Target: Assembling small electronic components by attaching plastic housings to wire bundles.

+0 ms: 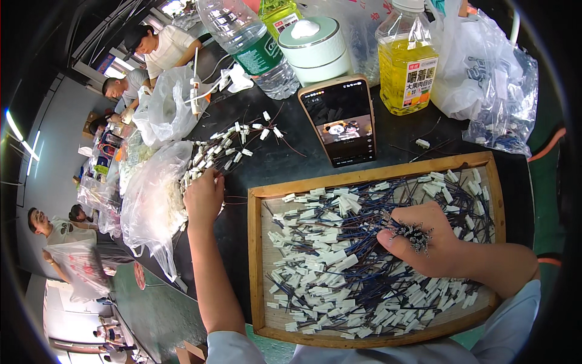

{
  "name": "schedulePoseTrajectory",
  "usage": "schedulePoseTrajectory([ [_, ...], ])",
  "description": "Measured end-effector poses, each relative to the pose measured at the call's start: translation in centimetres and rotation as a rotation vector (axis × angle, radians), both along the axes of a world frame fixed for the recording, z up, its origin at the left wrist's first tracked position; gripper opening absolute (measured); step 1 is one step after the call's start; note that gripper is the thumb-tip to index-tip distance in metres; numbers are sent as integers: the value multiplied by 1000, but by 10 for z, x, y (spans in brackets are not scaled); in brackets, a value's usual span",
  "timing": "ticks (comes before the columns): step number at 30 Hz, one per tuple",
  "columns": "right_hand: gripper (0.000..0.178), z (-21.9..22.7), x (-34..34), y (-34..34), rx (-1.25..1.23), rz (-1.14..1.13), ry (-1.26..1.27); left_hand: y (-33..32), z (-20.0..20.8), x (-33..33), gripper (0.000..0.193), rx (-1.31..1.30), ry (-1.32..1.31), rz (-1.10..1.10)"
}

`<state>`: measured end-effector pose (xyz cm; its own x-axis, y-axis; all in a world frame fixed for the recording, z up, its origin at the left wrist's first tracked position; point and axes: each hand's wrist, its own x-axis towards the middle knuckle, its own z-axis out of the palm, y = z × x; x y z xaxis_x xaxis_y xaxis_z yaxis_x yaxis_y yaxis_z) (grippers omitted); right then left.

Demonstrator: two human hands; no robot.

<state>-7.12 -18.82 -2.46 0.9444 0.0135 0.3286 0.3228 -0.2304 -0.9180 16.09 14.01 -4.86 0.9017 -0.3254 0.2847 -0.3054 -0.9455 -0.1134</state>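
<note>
My right hand (427, 236) is closed round a thick bundle of thin wires (417, 235), their small metal-tipped ends pointing up out of the fist. Below it sits a shallow wood-framed tray (257, 267) covered with white plastic connectors (333, 264) on dark blue and brown wires. My left hand (204, 195) is at the left, its fingers curled down at the edge of a pile of wired white connectors (230, 145) beside a clear plastic bag (159, 188). What its fingertips pinch is hidden; a few thin wires stick out to its right.
Behind the tray a phone (341, 124) stands propped against a pale green lidded cup (315, 51). A water bottle (251, 51), a yellow drink bottle (407, 64) and plastic bags (479, 73) line the back of the black table (267, 164). Several people are at the left.
</note>
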Motion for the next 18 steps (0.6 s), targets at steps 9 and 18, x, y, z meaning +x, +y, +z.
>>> schedulePoseTrajectory([
  [9,24,-3,1,-2,10,45,51,-19,12,-11,17,-210,-87,-214],
  [18,26,-1,1,0,24,8,5,-6,4,-8,20,-731,411,-173],
])
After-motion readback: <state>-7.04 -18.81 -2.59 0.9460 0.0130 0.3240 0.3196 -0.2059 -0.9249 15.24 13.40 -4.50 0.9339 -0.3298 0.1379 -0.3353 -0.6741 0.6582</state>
